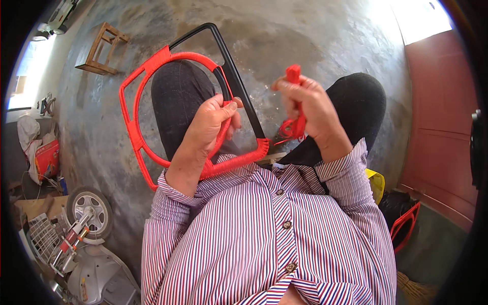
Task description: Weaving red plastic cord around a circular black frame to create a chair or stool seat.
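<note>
Across my left thigh rests a black metal frame (235,76), a rounded square with a ring inside it. Red cord is wound tightly over the ring (138,104) and over much of the outer frame, while the top and right side of the square show bare black. My left hand (209,121) is closed around the ring's right side, just below a short uncovered black stretch. Above my right thigh, apart from the frame, my right hand (311,104) grips a bundle of red cord (293,74). Loose loops of it hang below the fist.
A small wooden stool (101,50) stands at the far left. A grey scooter or motorbike with a front wheel (89,211) is at the lower left. To the right are a dark red door (441,127), a red-rimmed black object (406,226) and a straw broom (414,287).
</note>
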